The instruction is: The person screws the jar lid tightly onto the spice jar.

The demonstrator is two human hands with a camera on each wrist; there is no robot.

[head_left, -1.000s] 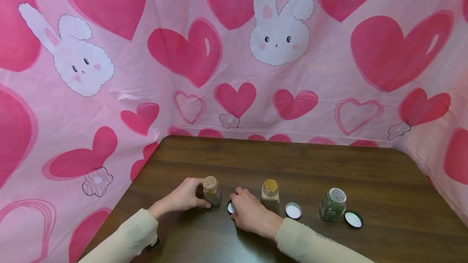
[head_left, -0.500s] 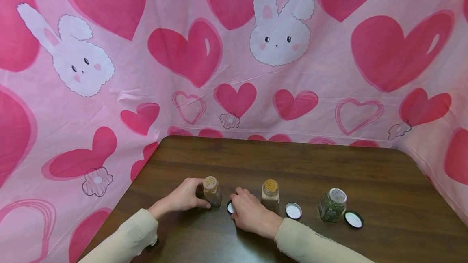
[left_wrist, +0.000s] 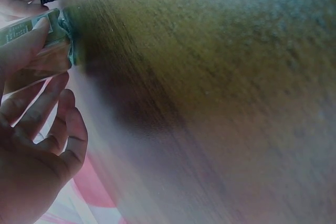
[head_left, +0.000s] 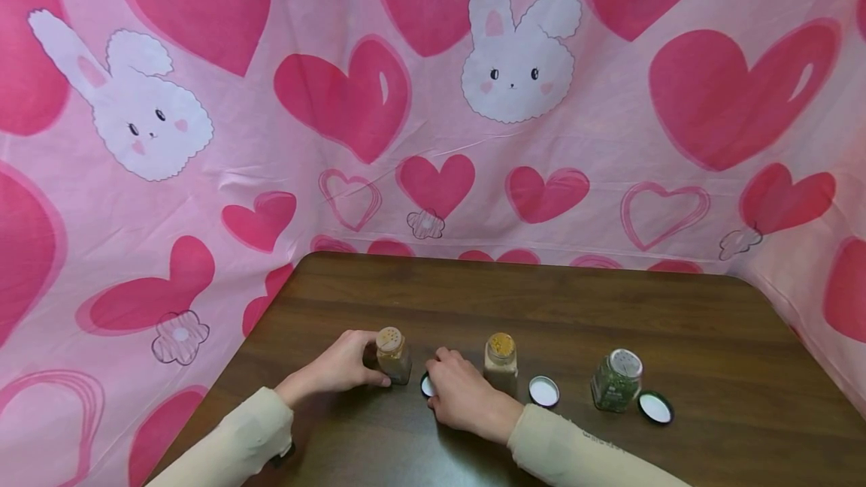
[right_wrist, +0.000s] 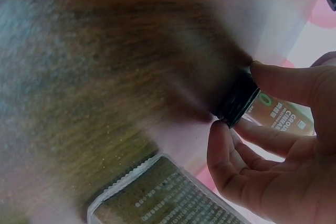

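Note:
My left hand (head_left: 343, 364) grips a square glass spice jar (head_left: 394, 358), thumb on one side and fingers on the other. The jar stands upright, its perforated shaker top showing; its label reads ground cinnamon in the right wrist view. Just right of it, my right hand (head_left: 465, 399) pinches a black lid (right_wrist: 237, 98) by its rim, white inside facing up in the head view. Behind the right wrist stands a second jar (head_left: 501, 358) with a yellowish top, partly hidden by that hand. Its printed back label (right_wrist: 173, 198) shows close up in the right wrist view.
A white-lined lid (head_left: 544, 391) lies right of the middle jar. Farther right stand a jar of green herbs (head_left: 616, 382) with a pale shaker top and another dark-rimmed lid (head_left: 655, 407). The brown wooden table (head_left: 528, 291) meets a pink heart-patterned cloth (head_left: 433, 119) at its far edge.

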